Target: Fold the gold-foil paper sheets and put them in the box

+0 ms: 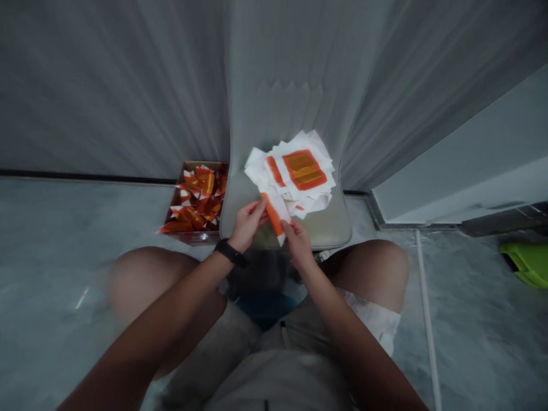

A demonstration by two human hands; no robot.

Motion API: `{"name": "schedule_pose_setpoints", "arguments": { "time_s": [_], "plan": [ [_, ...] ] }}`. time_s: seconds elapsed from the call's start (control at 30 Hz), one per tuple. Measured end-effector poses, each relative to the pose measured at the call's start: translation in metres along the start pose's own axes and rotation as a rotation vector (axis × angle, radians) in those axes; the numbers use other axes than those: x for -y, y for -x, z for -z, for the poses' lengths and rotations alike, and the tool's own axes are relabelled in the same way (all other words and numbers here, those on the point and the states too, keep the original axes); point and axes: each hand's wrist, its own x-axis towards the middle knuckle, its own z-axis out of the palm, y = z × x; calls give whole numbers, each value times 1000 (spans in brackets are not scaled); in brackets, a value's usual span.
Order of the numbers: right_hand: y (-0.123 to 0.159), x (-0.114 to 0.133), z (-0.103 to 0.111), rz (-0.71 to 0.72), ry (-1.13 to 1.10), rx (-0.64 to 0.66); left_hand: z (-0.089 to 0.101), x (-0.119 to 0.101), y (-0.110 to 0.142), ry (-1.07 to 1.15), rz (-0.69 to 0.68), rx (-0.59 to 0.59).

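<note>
Between my two hands is a white and orange paper piece (278, 214), folded narrow and tilted, at the front of the chair seat. My left hand (250, 224), with a dark band on its wrist, pinches its upper left edge. At its lower right edge my right hand (297, 240) grips it with thumb and fingers. Just beyond lies a loose pile of white sheets with zigzag edges (323, 149). The top sheet carries an orange and gold printed square (305, 169) and an orange strip beside it.
Left of the grey chair (329, 228), a box (188, 237) on the floor holds several folded orange and gold pieces (201, 194). Grey curtains hang behind. A white panel (462, 148) stands at right, with a bright green object (526, 262) on the floor. My knees flank the seat.
</note>
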Motion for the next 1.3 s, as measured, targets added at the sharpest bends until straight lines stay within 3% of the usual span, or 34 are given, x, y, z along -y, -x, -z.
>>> {"name": "schedule_pose_setpoints", "arguments": {
  "time_s": [0.17,0.27,0.43,0.5,0.63,0.77,0.97,1.3],
  "plan": [
    [6,-4,-2,9,57,52,-2,1,-12,-150,-119,-105],
    [3,-3,4,20,169,50,-5,-1,-17,-254,-170,-111],
    [-15,19,15,361,458,-140,-15,-10,-22,-443,-336,-98],
    [-27,33,15,425,541,-86,-22,-13,-24,-420,-373,-64],
    [-51,50,12,324,486,170,-35,-14,-30,-264,-235,36],
    [-62,52,13,247,349,271,-40,-12,-38,-151,-57,133],
    [-66,52,18,208,327,243,-43,-9,-41,-154,-55,177],
    [-66,50,18,204,340,228,-41,-8,-40,-173,-89,154]
  ]
}}
